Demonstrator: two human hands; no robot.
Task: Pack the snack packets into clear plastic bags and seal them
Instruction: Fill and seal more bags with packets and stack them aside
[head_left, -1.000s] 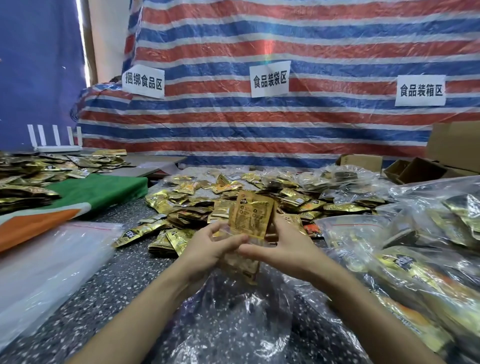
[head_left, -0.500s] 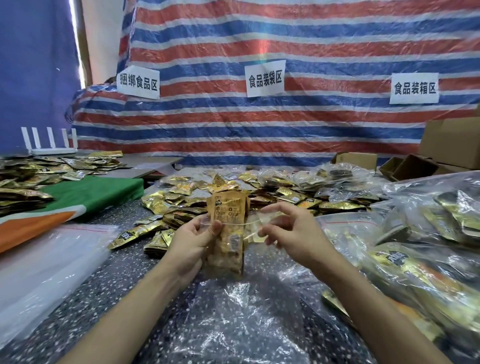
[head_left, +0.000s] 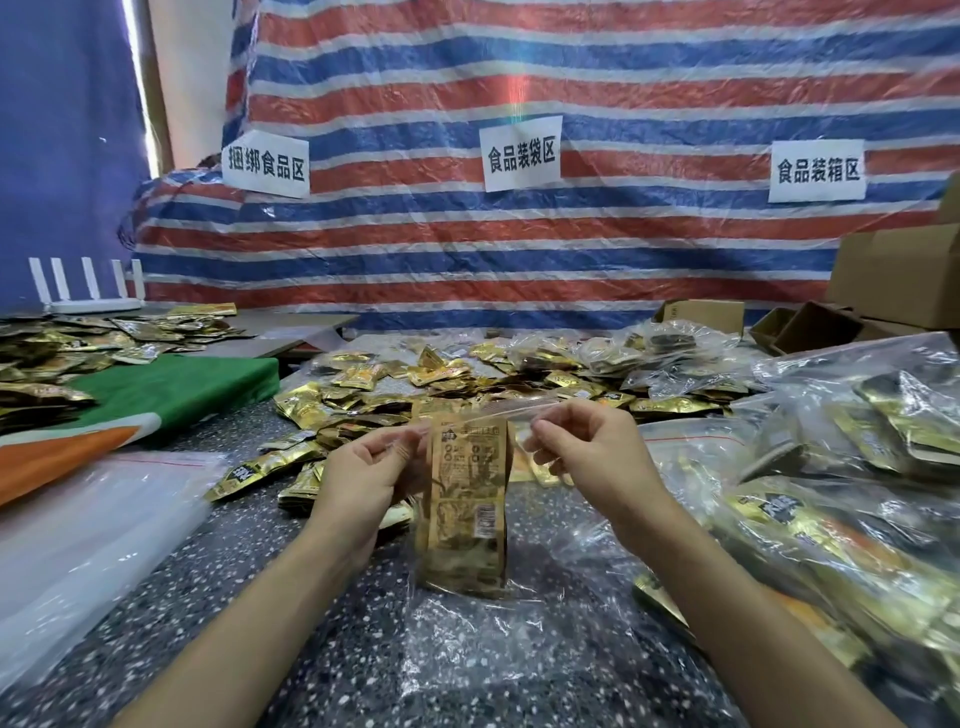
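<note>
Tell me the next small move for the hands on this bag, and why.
Probably press the zip strip shut and slide the fingers along it. The left hand and right hand each pinch one end of the mouth of the clear bag, stretched between them. The gold packets are already inside, and the mouth looks unsealed.

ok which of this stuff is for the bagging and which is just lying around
For the job: left hand, right hand, clear bag they pinch, packets inside it, loose packets, empty bags, filled bags.
Lying about: router, cardboard boxes, green cloth, wall signs.
</note>
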